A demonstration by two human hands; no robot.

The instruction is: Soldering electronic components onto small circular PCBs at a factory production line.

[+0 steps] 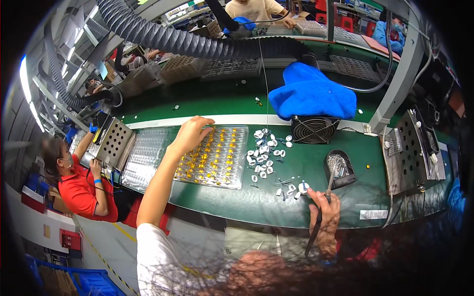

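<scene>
STEP: picking a part | my left hand (190, 134) reaches to 11 o'clock, fingers curled loosely over the clear blister tray (213, 157) of yellow components, nothing visibly gripped | my right hand (323, 207) at 5 o'clock is closed round a soldering iron (316, 232) beside the white parts (264, 153) on the green worktop (306, 167) | NEXT, I judge: needs a fine pinch on one component.

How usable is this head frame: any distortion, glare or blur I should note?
Head view: strong fisheye, the green table's front edge bows and the corners go black; a ceiling light strip blows out at the left; a soft brownish blur covers the bottom edge, partly veiling the right hand; the left hand over the clear tray is sharp.
</scene>
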